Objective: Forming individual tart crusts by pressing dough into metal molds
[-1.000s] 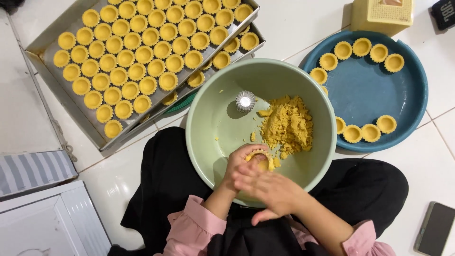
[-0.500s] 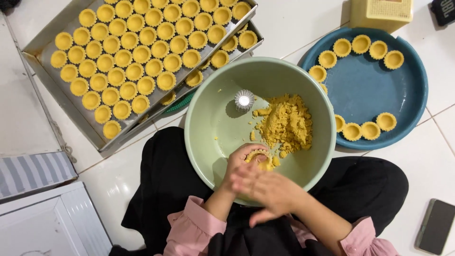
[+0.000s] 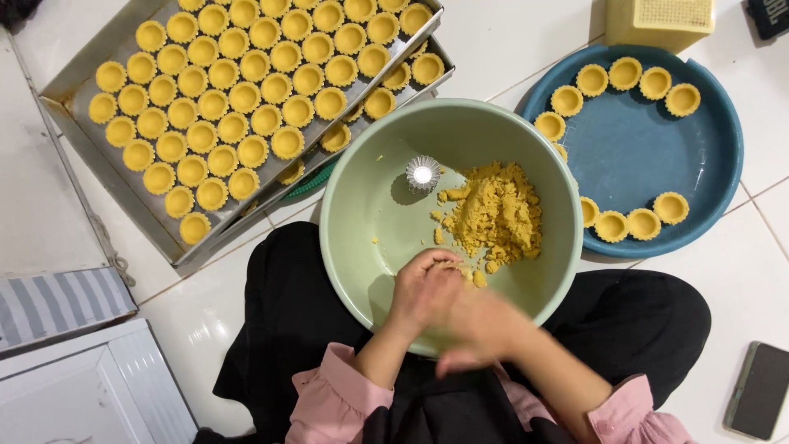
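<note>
A pale green bowl [image 3: 362,205] rests on my lap and holds a heap of crumbly yellow dough [image 3: 493,212] and one small fluted metal tart mould [image 3: 422,173]. My left hand [image 3: 421,288] is curled at the bowl's near edge, cupping something small that is mostly hidden, with a bit of yellow dough showing by the fingers. My right hand [image 3: 483,327] lies over it, blurred, fingers pressed toward the left hand. What exactly sits between the hands cannot be made out.
A metal baking tray [image 3: 115,193] with several rows of yellow tart shells lies at the upper left, over a second tray. A blue round tray [image 3: 641,148] with several shells is at the right. A yellow box [image 3: 657,20] stands at the top, a phone [image 3: 758,390] at lower right, a white panel [image 3: 90,395] at lower left.
My right hand has slid toward me and to the right, off the left hand's fingers. The left hand stays at the bowl's near edge.
</note>
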